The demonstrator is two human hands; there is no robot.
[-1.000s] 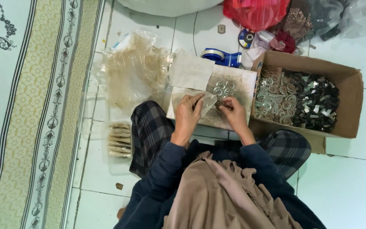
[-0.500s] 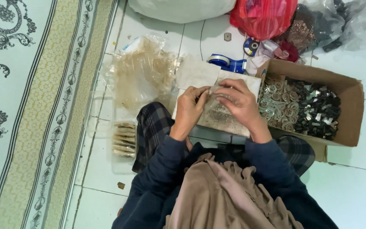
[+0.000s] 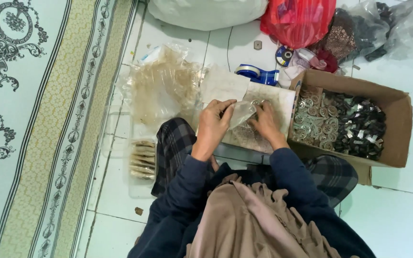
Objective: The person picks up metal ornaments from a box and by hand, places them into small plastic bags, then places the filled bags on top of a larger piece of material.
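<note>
Both hands have been drawn closer together since the earlier frame: a small clear plastic bag (image 3: 241, 113) is pinched by the left hand (image 3: 214, 123) and gripped at its other side by the right hand (image 3: 265, 120), above a flat board (image 3: 273, 102) resting on the lap. Beyond, a cardboard box (image 3: 397, 124) of metal parts and a blue tape dispenser (image 3: 256, 74) are seen on the tiled floor.

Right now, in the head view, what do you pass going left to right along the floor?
Patterned rug → stack of filled packets → left hand → small clear bag → right hand → cardboard box of metal pieces.
</note>
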